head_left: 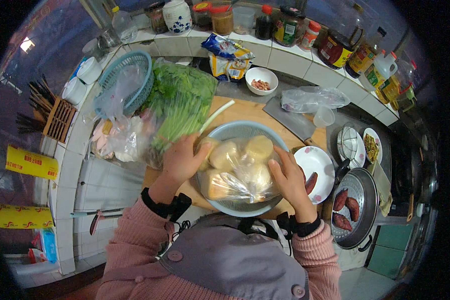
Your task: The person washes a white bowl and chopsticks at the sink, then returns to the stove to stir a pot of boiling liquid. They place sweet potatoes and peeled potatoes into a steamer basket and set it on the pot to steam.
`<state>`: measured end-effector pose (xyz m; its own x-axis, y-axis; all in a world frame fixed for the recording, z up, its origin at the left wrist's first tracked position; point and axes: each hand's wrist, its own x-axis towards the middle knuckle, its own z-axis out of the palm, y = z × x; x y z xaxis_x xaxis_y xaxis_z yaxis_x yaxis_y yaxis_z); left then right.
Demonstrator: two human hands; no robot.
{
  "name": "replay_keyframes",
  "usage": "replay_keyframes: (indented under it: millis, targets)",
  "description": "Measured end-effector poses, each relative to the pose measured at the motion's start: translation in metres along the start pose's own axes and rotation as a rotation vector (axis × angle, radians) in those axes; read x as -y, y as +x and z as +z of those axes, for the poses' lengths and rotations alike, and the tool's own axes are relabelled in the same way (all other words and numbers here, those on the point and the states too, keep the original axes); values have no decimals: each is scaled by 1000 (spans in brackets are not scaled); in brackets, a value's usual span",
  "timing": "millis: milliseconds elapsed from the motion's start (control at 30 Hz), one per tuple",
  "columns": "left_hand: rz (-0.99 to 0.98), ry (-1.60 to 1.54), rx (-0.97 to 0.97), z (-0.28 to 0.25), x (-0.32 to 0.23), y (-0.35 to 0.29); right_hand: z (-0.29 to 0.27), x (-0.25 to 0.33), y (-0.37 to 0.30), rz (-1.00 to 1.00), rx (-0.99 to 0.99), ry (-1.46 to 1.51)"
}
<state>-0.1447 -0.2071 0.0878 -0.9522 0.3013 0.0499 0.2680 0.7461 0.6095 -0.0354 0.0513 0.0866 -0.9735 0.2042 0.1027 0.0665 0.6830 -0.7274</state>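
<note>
A clear plastic bag of pale, rounded pieces that look like buns [240, 175] rests in a blue-grey colander [240, 125] in front of me. My left hand [181, 159] grips the bag's left side with curled fingers, and my right hand [291, 179] holds its right side. Beneath the colander lies a wooden cutting board [224, 106]. Leafy greens [180, 95] in a thin bag are just beyond my left hand, with a white stalk [220, 114] beside them. Right of my right hand is a white plate [312, 159] with a dark red sweet potato [311, 183] on it.
A cleaver [287, 119] lies at the board's far right. Further right stands a steamer pot [370, 197] holding sweet potatoes [342, 221]. A bowl of peanuts [260, 91] and a blue basket [147, 75] sit farther back. Jars and bottles [287, 27] line the tiled ledge.
</note>
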Motion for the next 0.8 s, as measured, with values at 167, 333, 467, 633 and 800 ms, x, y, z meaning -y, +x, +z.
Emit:
replay_keyframes:
  millis: [167,333,467,633,800]
  targets:
    - [321,-157,-18,-12,-23,-24,-5,6,-17,-335,-233,-98]
    - [695,9,69,-15,-42,-45,-7,34,-33,-369,32,-38]
    - [708,2,93,-1,-52,-56,-1,42,-32,-397,93,-61]
    - [685,22,111,12,-49,-53,-13,41,-42,-151,235,349]
    - [619,7,-20,15,-54,-46,-28,38,-50,-120,100,737]
